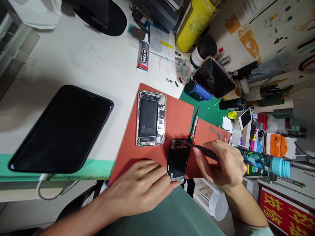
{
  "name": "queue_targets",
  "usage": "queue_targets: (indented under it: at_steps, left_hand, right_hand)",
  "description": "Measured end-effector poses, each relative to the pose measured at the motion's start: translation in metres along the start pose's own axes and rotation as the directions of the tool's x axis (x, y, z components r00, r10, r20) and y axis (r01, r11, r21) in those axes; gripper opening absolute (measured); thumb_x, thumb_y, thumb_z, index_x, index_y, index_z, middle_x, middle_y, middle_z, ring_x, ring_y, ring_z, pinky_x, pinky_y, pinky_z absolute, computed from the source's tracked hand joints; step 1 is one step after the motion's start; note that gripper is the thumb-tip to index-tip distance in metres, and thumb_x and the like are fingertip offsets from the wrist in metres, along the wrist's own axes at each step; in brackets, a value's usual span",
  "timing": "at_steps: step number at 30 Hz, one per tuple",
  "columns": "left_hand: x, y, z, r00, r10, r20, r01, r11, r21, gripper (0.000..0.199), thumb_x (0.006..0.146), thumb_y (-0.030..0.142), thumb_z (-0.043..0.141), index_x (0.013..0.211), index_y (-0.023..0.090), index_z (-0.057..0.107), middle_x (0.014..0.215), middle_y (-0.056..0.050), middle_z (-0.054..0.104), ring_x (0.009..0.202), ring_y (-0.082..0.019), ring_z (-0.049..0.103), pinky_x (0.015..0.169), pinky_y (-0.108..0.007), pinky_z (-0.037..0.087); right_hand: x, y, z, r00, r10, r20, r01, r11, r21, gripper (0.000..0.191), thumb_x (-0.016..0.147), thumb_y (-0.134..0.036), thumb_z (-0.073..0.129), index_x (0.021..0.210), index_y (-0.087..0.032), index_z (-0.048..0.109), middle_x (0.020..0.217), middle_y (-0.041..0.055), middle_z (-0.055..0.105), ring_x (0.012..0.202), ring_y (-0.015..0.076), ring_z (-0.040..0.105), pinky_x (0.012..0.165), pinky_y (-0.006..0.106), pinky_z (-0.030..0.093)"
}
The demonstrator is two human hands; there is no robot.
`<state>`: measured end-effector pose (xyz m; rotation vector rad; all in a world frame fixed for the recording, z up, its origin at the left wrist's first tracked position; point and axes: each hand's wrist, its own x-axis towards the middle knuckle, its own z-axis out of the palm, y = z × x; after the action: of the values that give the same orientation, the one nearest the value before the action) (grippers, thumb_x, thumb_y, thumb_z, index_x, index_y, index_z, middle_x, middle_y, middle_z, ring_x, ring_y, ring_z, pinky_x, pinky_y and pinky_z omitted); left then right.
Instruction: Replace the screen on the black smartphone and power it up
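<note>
My left hand [144, 188] is closed on the lower left edge of a detached phone screen [177, 160], whose inner side faces up near the front of the red mat. In my right hand [225, 160] is a pair of dark tweezers [205, 151], with the tips at the screen's top edge. Exactly what the tips touch is too small to make out. Just left of and beyond the screen lies an opened phone body [149, 116], its battery and circuit board exposed. A screwdriver [195, 124] rests behind the tweezers, pointing away.
A large black phone [64, 129] with a white cable lies at left. Beyond the red mat [130, 141] are a B-7000 glue tube [143, 56], a yellow can [197, 21] and a propped phone [213, 77]. A bottle with a light-blue cap [280, 167] is right of my right hand.
</note>
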<state>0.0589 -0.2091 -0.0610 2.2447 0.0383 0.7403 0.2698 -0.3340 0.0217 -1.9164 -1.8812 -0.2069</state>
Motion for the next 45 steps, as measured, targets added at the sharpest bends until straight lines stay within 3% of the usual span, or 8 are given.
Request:
queue_targets:
  at_steps: [23, 27, 45]
  left_hand:
    - [0.001, 0.000, 0.000, 1.000, -0.005, 0.019, 0.005, 1.000, 0.005, 0.036, 0.109, 0.021, 0.059, 0.073, 0.021, 0.052, 0.067, 0.004, 0.051, 0.062, -0.016, 0.046, 0.066, -0.035, 0.042]
    - [0.001, 0.000, 0.000, 1.000, -0.003, 0.017, 0.003, 1.000, 0.006, 0.037, 0.108, 0.021, 0.059, 0.072, 0.021, 0.052, 0.066, 0.004, 0.050, 0.061, -0.015, 0.045, 0.064, -0.035, 0.041]
    - [0.000, -0.001, 0.002, 1.000, 0.011, 0.026, -0.013, 0.998, 0.062, 0.034, 0.107, 0.020, 0.060, 0.073, 0.021, 0.056, 0.068, 0.004, 0.053, 0.061, -0.015, 0.048, 0.065, -0.033, 0.044]
  right_hand:
    - [-0.002, -0.003, 0.001, 0.998, 0.062, 0.004, -0.062, 0.997, -0.039, 0.023, 0.092, -0.012, 0.078, 0.109, -0.020, 0.066, 0.072, -0.0012, 0.061, 0.058, 0.0149, 0.056, 0.053, 0.030, 0.045]
    - [-0.002, -0.002, 0.003, 0.999, 0.044, -0.003, -0.044, 0.999, 0.029, 0.025, 0.090, -0.007, 0.077, 0.108, -0.020, 0.065, 0.074, -0.0001, 0.062, 0.060, 0.0160, 0.057, 0.054, 0.031, 0.046]
    - [0.007, -0.003, 0.003, 0.999, 0.039, -0.017, -0.040, 0.999, -0.037, 0.022, 0.096, -0.006, 0.072, 0.109, -0.021, 0.062, 0.069, -0.0043, 0.060, 0.057, 0.0125, 0.056, 0.050, 0.027, 0.044]
